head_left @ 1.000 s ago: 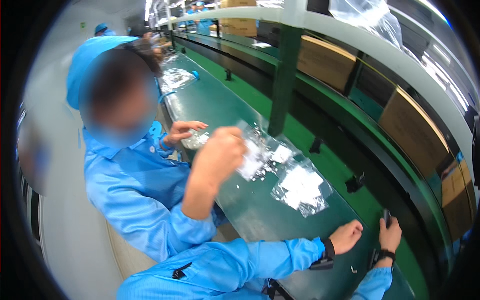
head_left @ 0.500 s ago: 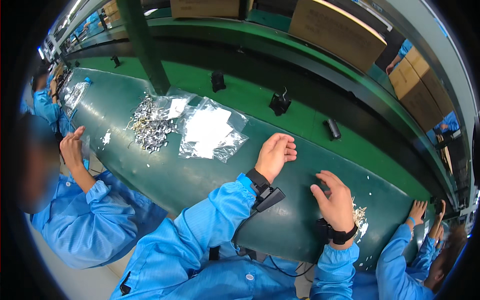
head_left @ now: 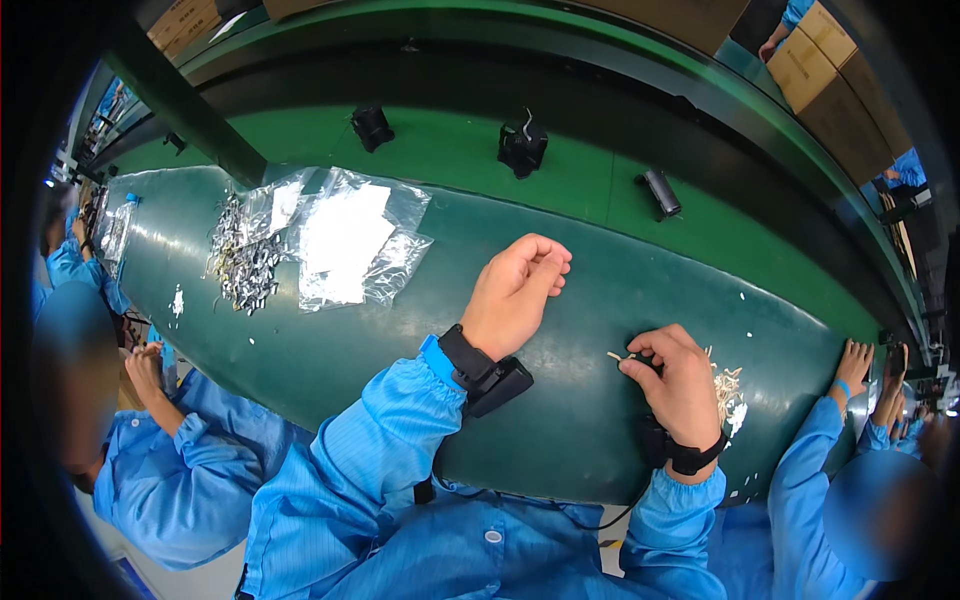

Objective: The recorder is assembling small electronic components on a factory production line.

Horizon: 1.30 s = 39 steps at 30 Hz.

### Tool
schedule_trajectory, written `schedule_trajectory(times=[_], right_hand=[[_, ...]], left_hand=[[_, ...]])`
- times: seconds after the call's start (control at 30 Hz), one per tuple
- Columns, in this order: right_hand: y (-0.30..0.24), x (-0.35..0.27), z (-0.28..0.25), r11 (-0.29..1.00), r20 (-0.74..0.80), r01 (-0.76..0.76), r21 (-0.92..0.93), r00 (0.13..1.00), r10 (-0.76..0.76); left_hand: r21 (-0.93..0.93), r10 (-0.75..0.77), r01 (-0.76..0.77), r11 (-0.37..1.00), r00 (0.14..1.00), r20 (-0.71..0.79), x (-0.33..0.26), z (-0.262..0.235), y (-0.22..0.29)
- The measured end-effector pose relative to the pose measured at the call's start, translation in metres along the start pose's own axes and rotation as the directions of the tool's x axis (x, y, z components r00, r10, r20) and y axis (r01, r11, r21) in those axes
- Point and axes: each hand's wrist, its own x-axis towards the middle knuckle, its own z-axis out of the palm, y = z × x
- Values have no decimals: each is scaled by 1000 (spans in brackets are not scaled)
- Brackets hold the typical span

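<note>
My right hand [head_left: 676,378] pinches a thin, short cream-coloured strip [head_left: 616,356] between thumb and fingertips, its free end pointing left. Just beyond that hand lies a pile of similar cream strips [head_left: 728,388], partly hidden by the hand, with small white bits [head_left: 738,418] beside it. My left hand [head_left: 515,290] hovers over the middle of the green table [head_left: 560,430], fingers curled in against the thumb. Whatever it may hold is hidden. Both wrists wear black bands with small boxes.
Clear plastic bags with white sheets [head_left: 345,240] lie left of my left hand, beside a heap of small metallic parts [head_left: 245,260]. Black parts [head_left: 522,150] stand on the green conveyor belt [head_left: 450,150]. A green post [head_left: 190,110] rises at far left. Co-workers sit on both sides.
My right hand has closed and now shows a cream strip at its fingertips. My left hand's fingers have curled in further. The view has shifted, moving the table's contents leftward.
</note>
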Motion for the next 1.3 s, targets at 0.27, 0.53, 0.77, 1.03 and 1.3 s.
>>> schedule_trajectory(times=[0.27, 0.53, 0.77, 1.03, 1.3], right_hand=[[-10, 12, 10, 999, -61, -34, -24, 998, 33], [-3, -6, -25, 950, -34, -137, -280, 991, 133], [-6, -16, -38, 969, -217, -108, -223, 974, 58], [-37, -8, -9, 994, -300, 91, -55, 948, -103], [-32, -12, 3, 979, -96, 174, 108, 982, -163]], left_hand=[[89, 83, -81, 993, 996, -15, 2, -5, -10], [255, 238, -220, 942, 970, -41, -9, 0, -4], [252, 260, -245, 936, 965, -27, -8, 4, -8], [262, 287, -281, 923, 958, 15, -8, 9, -8], [11, 222, -227, 974, 961, 163, -14, 16, -11]])
